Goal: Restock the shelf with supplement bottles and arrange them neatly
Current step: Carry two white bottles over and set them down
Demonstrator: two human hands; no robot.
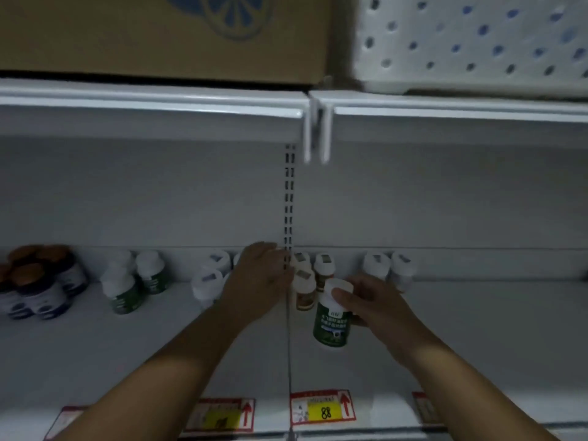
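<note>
Head view, dim light, some motion blur; a person reaches both bare arms into a white shelf [461, 329].

Right hand [372, 302]: fingers and thumb curled round the upper body and white cap of a green-labelled bottle [331, 319]; the bottle is tilted slightly, cap toward the back, and it sits low over the shelf floor just right of the seam between the two shelf sections; whether its base touches the floor cannot be told.

Left hand [261, 278]: palm down, fingers extended toward the back wall, reaching over the white-capped bottles [210, 275] at the rear; fingertips lie near the slotted upright [289, 198]; whether the fingers hold anything cannot be told, as the palm side is hidden.

Stock on the shelf, left to right: dark bottles with brown caps [41, 281] at far left; two green-labelled bottles with white caps [133, 281] near them; the white-capped group beside the left hand; brown-labelled bottles [307, 286] just behind the held bottle; two more white bottles [389, 265] at the back, right of the right hand.

Front edge: red-bordered price tags [323, 407] with yellow panels; the middle one reads 88; the others are partly covered by the forearms.

Upper shelf: a cardboard box [159, 33] with a blue print at left; a white perforated basket [477, 43] at right.
</note>
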